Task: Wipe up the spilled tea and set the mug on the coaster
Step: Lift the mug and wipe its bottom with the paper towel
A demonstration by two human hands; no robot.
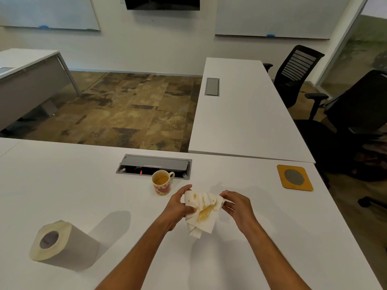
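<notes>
A white paper towel with yellow-brown tea stains hangs above the white table, held between both hands. My left hand grips its left side and my right hand pinches its right edge. Just behind my left hand stands a small cream mug with red heart shapes, upright, tea inside, handle to the right. The orange coaster with a grey mesh disc lies at the table's far right. No spilled tea shows on the table around the hands.
A roll of paper towel lies on its side at the near left. An open grey cable box is set into the table behind the mug. A second white table adjoins at the back right, with black office chairs beyond it.
</notes>
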